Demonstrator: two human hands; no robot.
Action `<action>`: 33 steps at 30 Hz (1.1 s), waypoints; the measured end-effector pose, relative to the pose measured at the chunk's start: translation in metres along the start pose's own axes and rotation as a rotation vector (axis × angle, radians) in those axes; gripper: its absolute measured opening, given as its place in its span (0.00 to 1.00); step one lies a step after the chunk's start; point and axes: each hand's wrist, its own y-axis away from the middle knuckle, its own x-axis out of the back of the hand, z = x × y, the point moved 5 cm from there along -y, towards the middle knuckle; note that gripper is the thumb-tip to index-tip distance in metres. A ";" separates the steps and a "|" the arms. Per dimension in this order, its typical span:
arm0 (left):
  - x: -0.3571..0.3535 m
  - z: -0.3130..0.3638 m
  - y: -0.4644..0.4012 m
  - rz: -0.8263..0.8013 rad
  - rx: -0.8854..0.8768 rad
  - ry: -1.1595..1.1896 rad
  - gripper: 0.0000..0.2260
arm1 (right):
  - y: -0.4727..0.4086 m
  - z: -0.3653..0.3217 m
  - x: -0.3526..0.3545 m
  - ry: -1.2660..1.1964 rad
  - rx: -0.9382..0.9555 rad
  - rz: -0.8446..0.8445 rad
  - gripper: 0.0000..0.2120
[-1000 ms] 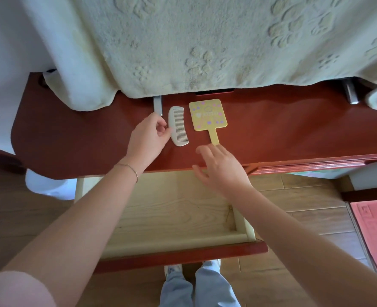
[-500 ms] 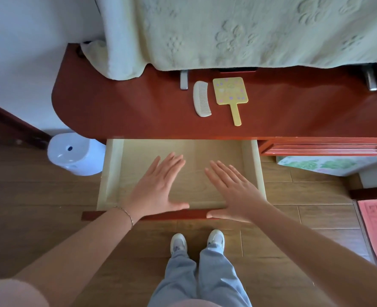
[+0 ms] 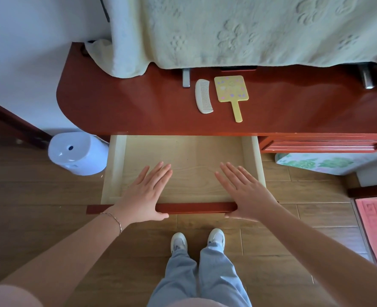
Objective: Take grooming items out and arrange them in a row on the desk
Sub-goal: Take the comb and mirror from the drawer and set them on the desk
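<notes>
Head view shows both hands pulled back from the desk (image 3: pixel 121 111) since a second ago, when they were up beside the comb and mirror. Now the left hand (image 3: pixel 144 196) and right hand (image 3: pixel 248 194) lie flat on the front edge of the open drawer (image 3: pixel 194 208), fingers straight and slightly spread, thumbs hooked under the edge, holding nothing. The white comb (image 3: pixel 203 96) and the yellow hand mirror (image 3: pixel 231 91) sit side by side at twelve o'clock from the drawer, close but apart. What shows of the drawer looks bare, so the arranging seems done; I'd guess closing it comes next.
</notes>
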 end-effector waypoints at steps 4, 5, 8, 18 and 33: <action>0.001 -0.002 -0.004 -0.009 -0.003 -0.014 0.54 | -0.001 0.004 0.000 0.020 -0.028 -0.005 0.62; 0.002 -0.004 -0.005 -0.007 -0.001 -0.020 0.54 | -0.001 0.005 0.001 0.024 -0.031 -0.001 0.62; 0.002 -0.008 -0.008 -0.010 0.000 -0.019 0.55 | -0.004 0.008 0.004 0.026 -0.045 0.012 0.62; 0.010 -0.019 -0.023 -0.003 0.020 -0.066 0.57 | -0.019 0.020 0.009 0.041 -0.057 0.031 0.62; 0.025 -0.036 -0.045 0.059 0.086 -0.136 0.60 | -0.041 0.039 0.021 0.067 -0.095 0.081 0.61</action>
